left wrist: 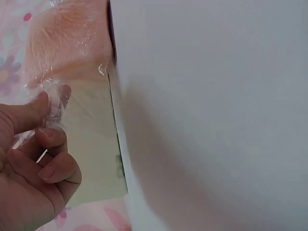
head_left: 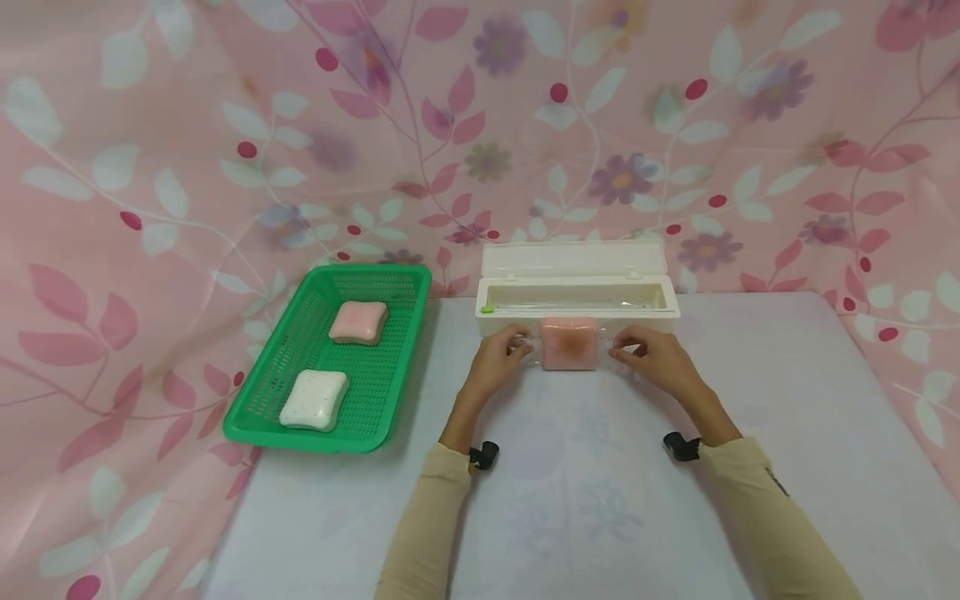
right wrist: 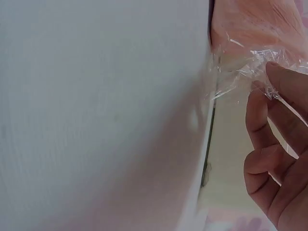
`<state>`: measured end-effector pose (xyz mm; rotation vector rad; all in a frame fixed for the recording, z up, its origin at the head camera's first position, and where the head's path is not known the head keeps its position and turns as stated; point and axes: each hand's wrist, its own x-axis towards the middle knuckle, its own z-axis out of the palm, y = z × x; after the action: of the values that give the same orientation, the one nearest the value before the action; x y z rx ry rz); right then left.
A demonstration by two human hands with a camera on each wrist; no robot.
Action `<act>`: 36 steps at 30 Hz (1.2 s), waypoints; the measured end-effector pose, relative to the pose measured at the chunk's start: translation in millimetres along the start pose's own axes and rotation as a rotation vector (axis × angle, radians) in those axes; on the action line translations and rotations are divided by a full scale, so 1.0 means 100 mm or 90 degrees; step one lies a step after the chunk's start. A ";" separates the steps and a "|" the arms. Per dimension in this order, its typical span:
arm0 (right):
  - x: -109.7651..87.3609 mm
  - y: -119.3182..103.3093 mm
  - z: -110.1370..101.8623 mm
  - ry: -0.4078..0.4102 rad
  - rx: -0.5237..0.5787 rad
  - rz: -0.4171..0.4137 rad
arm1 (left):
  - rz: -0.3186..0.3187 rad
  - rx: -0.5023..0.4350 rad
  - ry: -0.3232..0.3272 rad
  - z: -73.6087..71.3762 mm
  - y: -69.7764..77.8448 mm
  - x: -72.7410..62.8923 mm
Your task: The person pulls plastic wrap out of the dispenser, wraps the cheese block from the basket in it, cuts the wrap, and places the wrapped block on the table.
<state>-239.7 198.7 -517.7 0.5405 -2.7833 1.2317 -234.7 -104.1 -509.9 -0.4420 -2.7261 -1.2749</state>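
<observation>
A pink soap bar point(head_left: 570, 343) wrapped in clear cling film sits in front of the white cling film dispenser point(head_left: 577, 321). On its left side, my left hand point(head_left: 498, 360) pinches a gathered end of the cling film point(left wrist: 57, 103) between thumb and fingers. At the opposite side my right hand point(head_left: 654, 358) pinches the other bunched end, and the film point(right wrist: 257, 65) looks crinkled there. Both wrist views show the soap's pink face through the film, close beside the hands. The soap's upper face has a brownish patch in the head view.
Left of the hands stands a green basket point(head_left: 400, 367) holding a pink soap bar point(head_left: 358, 322) and a white soap bar point(head_left: 314, 399). The dispenser's lid point(head_left: 573, 259) is raised, with a small green piece point(head_left: 487, 309) at its left front edge. A floral curtain point(head_left: 480, 150) hangs behind.
</observation>
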 end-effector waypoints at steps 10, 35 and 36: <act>0.05 -0.07 0.21 -0.034 0.097 -0.019 | 0.003 -0.013 0.003 0.16 0.08 0.12; -1.42 -1.12 0.46 -0.205 0.546 0.422 | 0.159 0.102 -0.481 0.20 0.63 0.19; -1.45 -1.13 0.48 -0.208 0.556 0.428 | 0.161 0.107 -0.491 0.22 0.63 0.17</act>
<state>-61.2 136.1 -496.9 -0.2710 -2.5962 2.7432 -231.6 -45.0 -474.6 -1.4619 -3.1563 -0.9211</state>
